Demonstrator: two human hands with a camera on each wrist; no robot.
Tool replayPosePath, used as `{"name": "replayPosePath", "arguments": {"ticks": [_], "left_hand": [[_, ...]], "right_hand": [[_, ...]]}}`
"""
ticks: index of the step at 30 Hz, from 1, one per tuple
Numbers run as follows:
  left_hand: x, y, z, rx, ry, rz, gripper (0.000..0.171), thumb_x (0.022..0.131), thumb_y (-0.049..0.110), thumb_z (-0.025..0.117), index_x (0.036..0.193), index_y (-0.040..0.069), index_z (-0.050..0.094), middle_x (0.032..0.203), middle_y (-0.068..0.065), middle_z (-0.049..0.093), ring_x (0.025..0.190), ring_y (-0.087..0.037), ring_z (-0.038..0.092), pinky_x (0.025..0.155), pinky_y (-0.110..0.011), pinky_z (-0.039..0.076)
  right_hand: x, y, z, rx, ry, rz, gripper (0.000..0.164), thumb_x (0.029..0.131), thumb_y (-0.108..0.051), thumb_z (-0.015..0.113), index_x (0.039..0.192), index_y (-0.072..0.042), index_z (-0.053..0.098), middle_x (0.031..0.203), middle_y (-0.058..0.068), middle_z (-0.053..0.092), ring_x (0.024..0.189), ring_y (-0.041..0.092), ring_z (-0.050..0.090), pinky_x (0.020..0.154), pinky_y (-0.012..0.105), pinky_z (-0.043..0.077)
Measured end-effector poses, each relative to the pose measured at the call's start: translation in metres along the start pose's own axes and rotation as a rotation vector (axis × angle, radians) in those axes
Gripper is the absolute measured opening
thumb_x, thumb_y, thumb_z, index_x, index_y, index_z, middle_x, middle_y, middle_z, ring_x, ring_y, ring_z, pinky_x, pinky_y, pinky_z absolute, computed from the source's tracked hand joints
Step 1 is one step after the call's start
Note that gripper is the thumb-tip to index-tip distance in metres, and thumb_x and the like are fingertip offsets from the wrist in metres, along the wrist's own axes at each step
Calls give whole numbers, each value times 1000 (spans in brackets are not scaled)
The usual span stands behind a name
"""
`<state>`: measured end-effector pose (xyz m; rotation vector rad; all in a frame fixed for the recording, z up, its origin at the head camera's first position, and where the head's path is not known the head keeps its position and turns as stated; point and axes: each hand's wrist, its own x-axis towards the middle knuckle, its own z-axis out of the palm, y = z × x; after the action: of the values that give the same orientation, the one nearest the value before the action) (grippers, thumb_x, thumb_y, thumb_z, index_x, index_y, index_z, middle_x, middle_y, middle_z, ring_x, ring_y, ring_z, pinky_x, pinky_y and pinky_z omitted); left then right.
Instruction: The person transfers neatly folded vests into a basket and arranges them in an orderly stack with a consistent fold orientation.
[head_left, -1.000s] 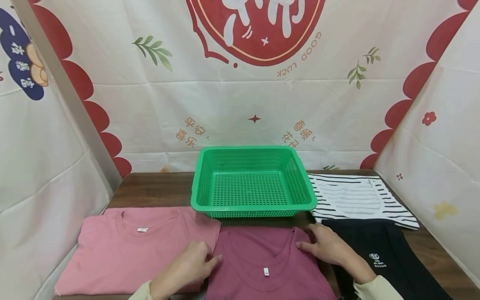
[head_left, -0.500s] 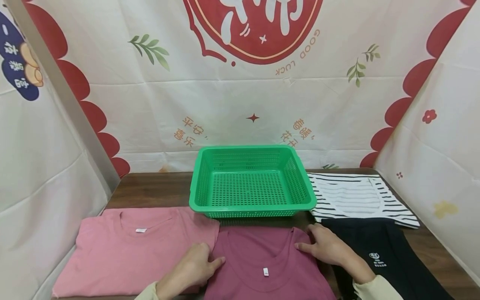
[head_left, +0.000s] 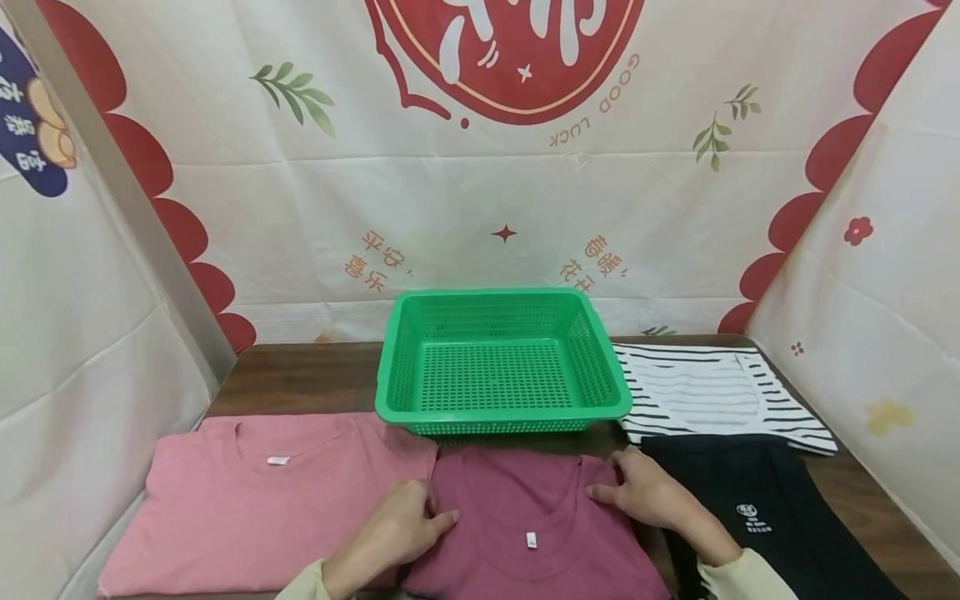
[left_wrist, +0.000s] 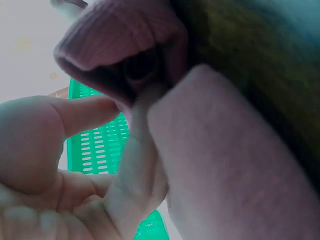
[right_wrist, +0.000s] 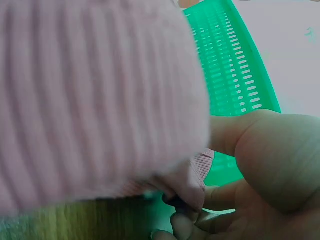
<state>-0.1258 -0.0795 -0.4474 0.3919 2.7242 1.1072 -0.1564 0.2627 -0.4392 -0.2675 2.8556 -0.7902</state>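
Observation:
A folded dark-pink T-shirt (head_left: 517, 508) with a small white neck label lies at the front middle. My left hand (head_left: 405, 521) pinches its left edge between thumb and fingers; in the left wrist view the thumb (left_wrist: 85, 112) presses the cloth against the fingers, which reach under the fold. At the upper right corner my right hand (head_left: 648, 492) pinches the same shirt, its fingertips tucked under the cloth in the right wrist view. Behind the shirt stands a green plastic basket (head_left: 502, 414) with nothing in it.
On the left lies a folded light-pink T-shirt (head_left: 262, 508), partly beneath my left forearm. A folded black garment (head_left: 757, 492) with a white print is at the right, in front of a black-and-white striped garment (head_left: 720, 392). Patterned cloth walls (head_left: 480, 200) enclose the wooden table (head_left: 307, 375).
My left hand has shifted slightly right and now grips the dark-pink shirt's left edge, which has drawn inward and bunched a little. The right hand has stayed at its corner.

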Motion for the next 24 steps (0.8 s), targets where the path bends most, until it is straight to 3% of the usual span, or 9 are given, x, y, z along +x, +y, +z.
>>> {"name": "replayPosePath", "arguments": {"ticks": [7, 16, 20, 24], "left_hand": [[0, 2, 0, -30, 5, 7, 32, 87, 31, 75, 66, 15, 56, 52, 11, 45, 48, -5, 42, 46, -24, 38], [2, 0, 0, -188, -17, 27, 25, 88, 28, 74, 78, 9, 60, 59, 8, 54, 54, -4, 49, 52, -22, 42], [3, -4, -1, -309, -70, -7, 25, 90, 27, 71, 81, 6, 62, 59, 7, 52, 53, -6, 46, 49, -22, 40], [2, -8, -2, -407, -92, -71, 26, 92, 25, 69, 93, 0, 64, 66, 2, 56, 59, -9, 50, 54, -24, 43]], "right_hand": [[0, 0, 1, 14, -4, 20, 32, 78, -28, 81, 84, -4, 61, 81, 5, 54, 74, 18, 49, 65, 35, 44], [-2, -5, 3, 12, 23, 33, 29, 78, -25, 80, 81, -5, 59, 80, 4, 53, 73, 17, 49, 65, 34, 44], [-2, -8, 5, 39, 34, 54, 26, 81, -22, 78, 82, -7, 57, 77, 3, 52, 71, 17, 48, 62, 33, 42], [-4, -10, 6, 70, 38, 72, 22, 86, -19, 74, 85, -9, 54, 74, 2, 52, 68, 16, 47, 60, 33, 41]]}}
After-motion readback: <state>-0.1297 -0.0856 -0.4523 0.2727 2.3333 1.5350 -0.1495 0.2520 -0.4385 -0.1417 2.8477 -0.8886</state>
